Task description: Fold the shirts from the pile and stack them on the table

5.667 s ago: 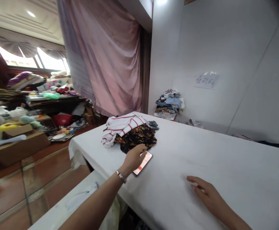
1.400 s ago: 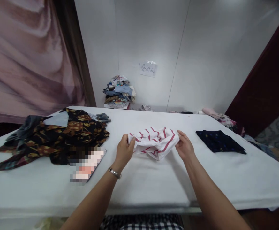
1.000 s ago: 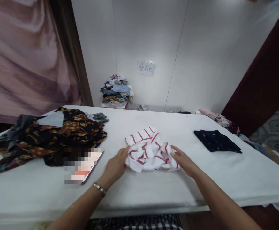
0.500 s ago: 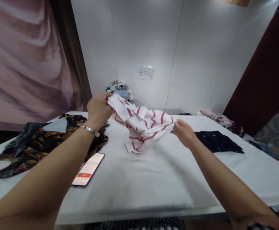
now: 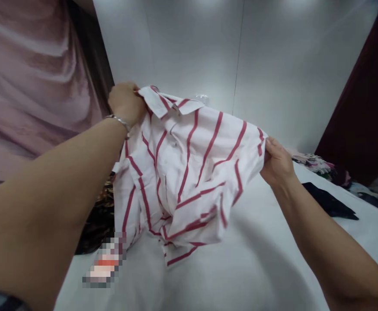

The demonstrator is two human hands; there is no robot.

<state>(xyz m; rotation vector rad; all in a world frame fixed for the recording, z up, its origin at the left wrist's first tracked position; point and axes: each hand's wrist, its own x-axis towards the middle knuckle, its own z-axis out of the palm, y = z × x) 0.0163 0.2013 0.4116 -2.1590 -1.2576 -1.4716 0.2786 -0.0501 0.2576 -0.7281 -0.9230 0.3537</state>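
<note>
Left hand (image 5: 126, 103) closed on the collar end of the striped shirt (image 5: 185, 172), right hand (image 5: 276, 164) pinched shut on its opposite edge, lower than the left; shirt held off the white table (image 5: 241, 268), hanging crumpled between and below both grips. Below the left grip lies a blurred phone (image 5: 103, 268), with a dark patterned garment (image 5: 100, 216) just beyond it. Past the right grip, a dark folded cloth (image 5: 330, 203) rests on the table, wall behind.

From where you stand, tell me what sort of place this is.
Probably a clothes sorting or folding room: both hands hold up a striped shirt over a white table, with a dark garment lying there.
</note>
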